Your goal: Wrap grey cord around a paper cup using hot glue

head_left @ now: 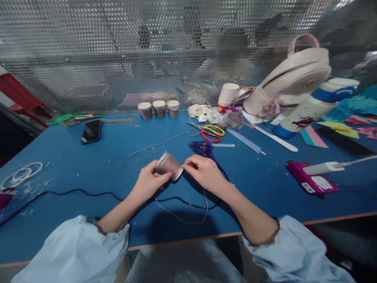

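My left hand (153,177) is wrapped round a small cup wound with grey-brown yarn (169,165), which lies tilted on its side above the table. My right hand (203,172) pinches at the cup's right-hand rim, its thumb and forefinger closed on what looks like the yarn. A loose length of grey yarn (188,222) loops down between both hands. Just beyond my right hand is a blue hot glue gun (203,147) with a clear glue stick in its back. Red and yellow scissors (212,133) lie behind it.
Three wrapped cups (159,109) stand at the back beside a stack of paper cups (228,96). A phone (91,131) lies left. A white bottle (315,108), a backpack (294,78) and a purple power strip (312,179) are right. A black cable (82,192) crosses the table.
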The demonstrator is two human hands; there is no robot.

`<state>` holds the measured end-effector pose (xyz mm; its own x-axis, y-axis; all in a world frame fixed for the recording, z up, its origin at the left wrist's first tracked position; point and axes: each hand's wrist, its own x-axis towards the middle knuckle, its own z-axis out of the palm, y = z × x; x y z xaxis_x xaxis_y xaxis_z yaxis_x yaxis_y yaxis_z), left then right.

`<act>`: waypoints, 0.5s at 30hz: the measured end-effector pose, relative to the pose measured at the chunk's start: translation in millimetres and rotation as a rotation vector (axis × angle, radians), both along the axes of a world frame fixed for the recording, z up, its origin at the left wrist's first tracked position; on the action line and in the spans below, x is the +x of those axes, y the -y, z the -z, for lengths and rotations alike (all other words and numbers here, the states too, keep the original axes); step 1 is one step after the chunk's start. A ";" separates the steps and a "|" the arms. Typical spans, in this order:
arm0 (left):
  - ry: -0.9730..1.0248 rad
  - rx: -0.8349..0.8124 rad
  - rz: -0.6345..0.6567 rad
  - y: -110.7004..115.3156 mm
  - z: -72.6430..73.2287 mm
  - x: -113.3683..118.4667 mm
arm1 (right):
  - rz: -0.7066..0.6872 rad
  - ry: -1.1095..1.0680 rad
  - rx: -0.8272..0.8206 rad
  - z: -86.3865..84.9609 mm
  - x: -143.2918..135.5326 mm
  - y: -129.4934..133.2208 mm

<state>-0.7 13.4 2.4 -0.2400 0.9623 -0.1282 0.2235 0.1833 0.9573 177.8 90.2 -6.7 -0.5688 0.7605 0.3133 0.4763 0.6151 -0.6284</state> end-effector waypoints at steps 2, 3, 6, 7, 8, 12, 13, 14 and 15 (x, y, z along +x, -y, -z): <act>0.001 0.000 0.005 0.2 -0.5 0.0 | 0.003 -0.001 -0.012 1.1 0.1 -0.8; 0.000 0.002 0.009 0.3 -0.6 -0.1 | 0.005 -0.001 -0.020 1.6 0.1 -1.3; 0.007 0.009 0.010 0.1 0.6 -1.0 | 0.016 -0.007 -0.049 2.7 -0.2 -2.5; 0.010 0.010 0.009 -0.2 1.5 -1.5 | 0.019 -0.011 -0.059 2.6 -0.4 -2.6; 0.012 0.012 0.007 -0.7 2.4 -2.1 | 0.023 -0.017 -0.070 2.1 -0.6 -2.6; 0.013 0.022 0.000 -3.3 5.8 -5.2 | 0.021 -0.058 -0.111 -3.6 -0.5 -0.2; 0.017 0.028 0.000 -3.9 6.2 -6.0 | 0.011 -0.069 -0.122 -5.3 -0.2 0.7; 0.021 0.033 -0.001 -4.4 6.5 -6.6 | 0.000 -0.079 -0.136 -6.8 0.2 1.5; 0.023 0.039 -0.002 -4.8 6.6 -7.2 | -0.007 -0.090 -0.148 -7.9 0.6 2.2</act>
<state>-7.8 18.2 -4.2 -0.2394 0.9661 -0.0964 0.2007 0.1463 0.9687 178.4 88.1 1.1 -0.5485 0.7985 0.2482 0.4100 0.5155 -0.7525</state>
